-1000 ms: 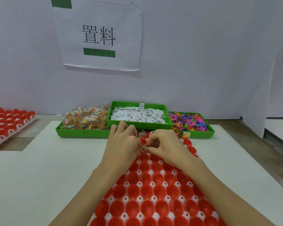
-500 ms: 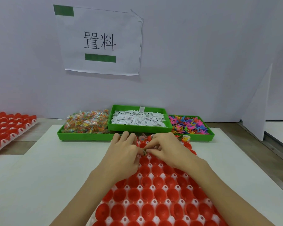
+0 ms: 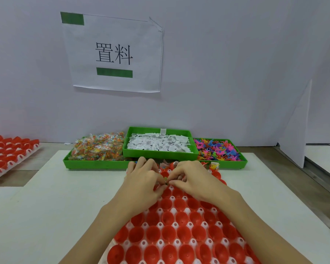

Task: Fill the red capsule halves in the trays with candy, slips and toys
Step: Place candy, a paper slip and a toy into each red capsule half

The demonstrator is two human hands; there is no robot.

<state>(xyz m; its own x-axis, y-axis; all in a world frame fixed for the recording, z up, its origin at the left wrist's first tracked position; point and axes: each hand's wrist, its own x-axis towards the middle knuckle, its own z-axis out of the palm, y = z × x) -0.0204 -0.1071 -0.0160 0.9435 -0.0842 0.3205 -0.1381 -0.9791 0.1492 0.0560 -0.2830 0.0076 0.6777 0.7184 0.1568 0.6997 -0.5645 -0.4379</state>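
**Inspector:** State of the hands?

**Assistant:** Both meet over the far rows of the near tray (image 3: 181, 242). The left hand (image 3: 141, 184) and right hand (image 3: 193, 180) have fingers curled and fingertips together, pinching one small multicoloured piece (image 3: 166, 180) between them. It is too small to say whether it is a candy or a toy.

**Inspector:** Where do the task's things lie?

**Assistant:** The red capsule halves (image 3: 181, 218) sit open side up in the near tray on the white bench (image 3: 46, 206). Those in the near rows look empty; a few in the farthest row, just beyond the hands, show paper and coloured bits. Behind them three green bins stand side by side: wrapped candy (image 3: 98, 147) at left, paper slips (image 3: 158, 143) in the middle, plastic toys (image 3: 216, 149) at right. A second tray of red halves (image 3: 8, 149) lies at the far left.

**Inspector:** Risks from here?

**Assistant:** In my judgement, three. The piece is tiny and shared between two pinches, so an uneven release could flick it into a neighbouring half or onto the bench. The forearms lie low over the open halves and could nudge them out of their seats. With most rows unfilled and the hands hiding some halves, one could be skipped or given an item twice.
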